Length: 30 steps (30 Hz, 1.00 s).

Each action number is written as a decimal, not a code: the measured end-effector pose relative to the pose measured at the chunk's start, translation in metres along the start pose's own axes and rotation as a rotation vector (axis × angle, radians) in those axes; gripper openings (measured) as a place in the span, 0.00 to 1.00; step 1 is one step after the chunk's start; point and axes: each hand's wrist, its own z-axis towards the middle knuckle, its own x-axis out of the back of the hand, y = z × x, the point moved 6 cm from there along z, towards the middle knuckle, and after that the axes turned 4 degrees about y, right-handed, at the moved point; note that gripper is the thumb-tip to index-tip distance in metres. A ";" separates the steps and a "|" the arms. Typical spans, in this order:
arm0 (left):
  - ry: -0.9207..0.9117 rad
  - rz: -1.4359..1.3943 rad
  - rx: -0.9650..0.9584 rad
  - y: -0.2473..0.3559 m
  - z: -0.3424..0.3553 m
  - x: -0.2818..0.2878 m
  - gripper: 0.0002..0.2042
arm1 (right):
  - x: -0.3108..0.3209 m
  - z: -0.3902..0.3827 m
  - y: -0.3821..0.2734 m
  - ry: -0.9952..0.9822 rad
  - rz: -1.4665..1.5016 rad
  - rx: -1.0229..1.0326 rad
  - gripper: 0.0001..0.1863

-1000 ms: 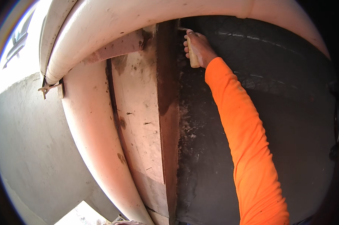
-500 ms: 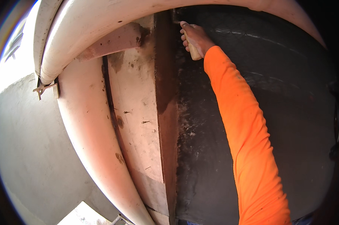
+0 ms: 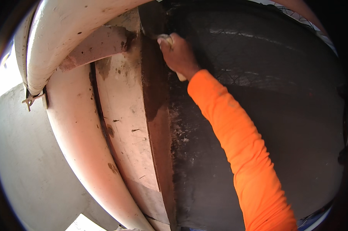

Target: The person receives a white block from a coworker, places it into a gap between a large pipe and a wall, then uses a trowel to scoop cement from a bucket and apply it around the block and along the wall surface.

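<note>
My right hand [image 3: 178, 54] is closed around the pale wooden handle [image 3: 181, 76] of what looks like a trowel, raised at the top of the view. The trowel's dark blade [image 3: 152, 18] lies over the upper end of a brown wet strip [image 3: 157, 131]; whether it touches is hard to tell. Right of the strip spreads a broad dark grey wall surface [image 3: 235, 127], rough and speckled along its left border. A pale stained panel [image 3: 122, 104] adjoins the strip on the left. My left hand is out of view.
Thick cream pipes curve down the left [image 3: 72, 127] and across the upper left [image 3: 66, 30]. A pinkish crosspiece [image 3: 93, 48] juts between them. A small metal bracket [image 3: 35, 99] sits by the upper pipe, before a grey wall [image 3: 24, 154].
The view has shifted, so the pipes and strip appear farther left. My right hand is lower and farther left in the picture, with its back turned more toward me and the dark blade showing.
</note>
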 end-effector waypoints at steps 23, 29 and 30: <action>-0.193 0.011 -0.051 0.001 -0.017 -0.043 0.14 | 0.061 -0.791 -0.190 -1.565 0.155 -0.410 0.15; -0.137 0.415 -0.521 -0.004 -0.042 -0.063 0.17 | 0.021 -0.915 -0.199 -1.693 -0.066 -0.415 0.20; -0.133 0.526 -0.573 0.002 -0.052 -0.065 0.17 | 0.027 -0.913 -0.211 -1.682 -0.021 -0.436 0.20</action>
